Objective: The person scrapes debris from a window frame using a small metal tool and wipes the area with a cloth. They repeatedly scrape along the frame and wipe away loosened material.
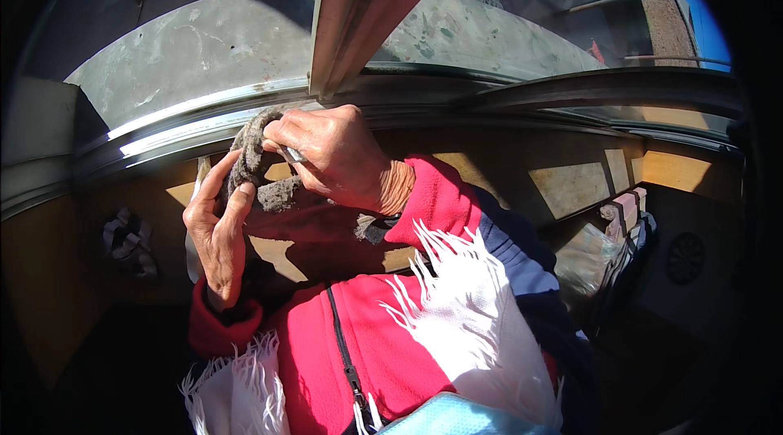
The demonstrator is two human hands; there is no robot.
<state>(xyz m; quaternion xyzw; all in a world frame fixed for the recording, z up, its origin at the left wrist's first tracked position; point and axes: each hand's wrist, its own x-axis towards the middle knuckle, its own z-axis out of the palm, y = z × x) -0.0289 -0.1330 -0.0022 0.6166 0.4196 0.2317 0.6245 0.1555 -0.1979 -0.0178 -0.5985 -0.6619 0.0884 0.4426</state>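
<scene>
A gray, fuzzy textile piece, bent into a curve, is held up between my two hands. My left hand pinches its lower left part between thumb and fingers. At its upper right, my right hand has its fingers closed around a small shiny metal tool whose exact kind I cannot tell; its fingertips touch the gray piece. A loose gray end of similar material hangs below my right hand. The far side of the gray piece and most of the tool are hidden.
Metal window rails run just beyond my hands, with a reddish upright frame post rising from them. A crumpled dark and white cloth lies at the left. At the right are a clear plastic bag, a pink bundle and a dark round object.
</scene>
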